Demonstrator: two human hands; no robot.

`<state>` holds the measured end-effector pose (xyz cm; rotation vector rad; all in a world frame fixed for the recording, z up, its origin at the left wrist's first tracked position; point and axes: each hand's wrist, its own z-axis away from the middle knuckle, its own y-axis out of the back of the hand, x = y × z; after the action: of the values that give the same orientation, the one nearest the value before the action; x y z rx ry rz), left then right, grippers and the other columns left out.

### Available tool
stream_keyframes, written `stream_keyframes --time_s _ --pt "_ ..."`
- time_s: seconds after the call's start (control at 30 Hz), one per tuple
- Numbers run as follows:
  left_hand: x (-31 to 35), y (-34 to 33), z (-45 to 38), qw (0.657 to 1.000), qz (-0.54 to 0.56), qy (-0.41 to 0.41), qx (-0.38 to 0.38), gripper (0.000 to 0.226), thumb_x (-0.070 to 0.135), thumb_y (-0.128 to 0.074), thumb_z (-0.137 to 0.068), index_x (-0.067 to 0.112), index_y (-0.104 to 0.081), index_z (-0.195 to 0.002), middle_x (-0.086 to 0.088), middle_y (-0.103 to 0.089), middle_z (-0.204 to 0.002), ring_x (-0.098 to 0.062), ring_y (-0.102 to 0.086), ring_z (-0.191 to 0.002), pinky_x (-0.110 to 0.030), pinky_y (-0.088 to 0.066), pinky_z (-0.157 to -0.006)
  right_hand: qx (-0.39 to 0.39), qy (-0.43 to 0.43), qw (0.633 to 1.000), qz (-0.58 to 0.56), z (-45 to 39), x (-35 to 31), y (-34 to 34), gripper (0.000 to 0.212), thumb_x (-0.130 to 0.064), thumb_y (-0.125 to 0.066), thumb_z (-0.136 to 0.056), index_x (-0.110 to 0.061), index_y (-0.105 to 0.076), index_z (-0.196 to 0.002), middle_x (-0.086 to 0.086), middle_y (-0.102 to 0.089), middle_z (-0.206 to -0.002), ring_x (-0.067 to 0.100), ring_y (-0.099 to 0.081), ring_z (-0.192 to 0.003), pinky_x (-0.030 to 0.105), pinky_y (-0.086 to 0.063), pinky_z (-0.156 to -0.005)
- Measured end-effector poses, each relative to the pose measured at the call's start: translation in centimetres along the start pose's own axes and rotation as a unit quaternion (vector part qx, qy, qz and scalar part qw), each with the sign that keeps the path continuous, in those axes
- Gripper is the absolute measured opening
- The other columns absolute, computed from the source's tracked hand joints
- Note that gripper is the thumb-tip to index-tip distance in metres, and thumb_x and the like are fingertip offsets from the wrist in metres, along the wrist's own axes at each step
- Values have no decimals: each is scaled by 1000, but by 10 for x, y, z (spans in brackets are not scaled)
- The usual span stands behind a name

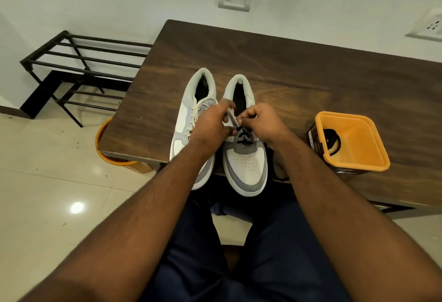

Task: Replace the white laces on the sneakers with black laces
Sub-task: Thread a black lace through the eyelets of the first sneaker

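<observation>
1. Plainly, in the head view, two grey-and-white sneakers stand side by side on the dark wooden counter (299, 67), toes toward the person and overhanging its near edge, which seems to keep the eyelets close under both hands.
2. Toward nine o'clock, the left sneaker (189, 120) keeps its white lace (197, 110), so that shoe looks untouched.
3. Just beside it toward three o'clock, the right sneaker (246, 165) carries a black lace (242, 138) crossed through its lower eyelets only; the upper rows look unthreaded, so I judge the job partly done on this shoe.
4. His or her left hand (210, 127) has its fingers curled round the pale tongue or eyelet flap of the right sneaker, apparently pulling it aside to expose a hole; which part exactly is too blurred to tell.
5. Opposite it, the right hand (260, 122) is closed in a pinch just above the crossed rows, most likely on the black lace end; the tip itself is hidden by the fingers.
6. At three o'clock from the shoes, well apart, an open orange tub (354, 158) sits on the counter with something dark and rounded inside, possibly the spare coiled lace; I cannot tell.
7. Below the counter's corner at eight o'clock, an orange bucket (101, 139) peeks out, contents hidden.
8. At ten o'clock stands a black rack (79, 62), shelves bare.
</observation>
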<state>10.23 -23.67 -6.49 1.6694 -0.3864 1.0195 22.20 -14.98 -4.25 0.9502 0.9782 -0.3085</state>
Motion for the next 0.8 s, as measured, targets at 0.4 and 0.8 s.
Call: stream_keyframes --time_s 0.4,0.8 --pt "4 -20 23 993 68 39 88 11 6 -70 -85 10 -73 -75 -1 -69 -73 -15 -65 -68 -40 -56 -70 -8 -69 986 -149 10 12 -8 20 -8 -56 -96 -6 -72 -107 11 -74 -96 22 -70 -90 34 -58 -83" --pt "2 -23 21 981 140 97 93 21 7 -70 -86 9 -74 -107 -1 -73 -96 -15 -69 -88 -37 -58 -86 61 58 970 229 1 2 -5 22 -7 -55 -91 -19 -68 -79 0 -57 -97 20 -56 -93 37 -52 -82"
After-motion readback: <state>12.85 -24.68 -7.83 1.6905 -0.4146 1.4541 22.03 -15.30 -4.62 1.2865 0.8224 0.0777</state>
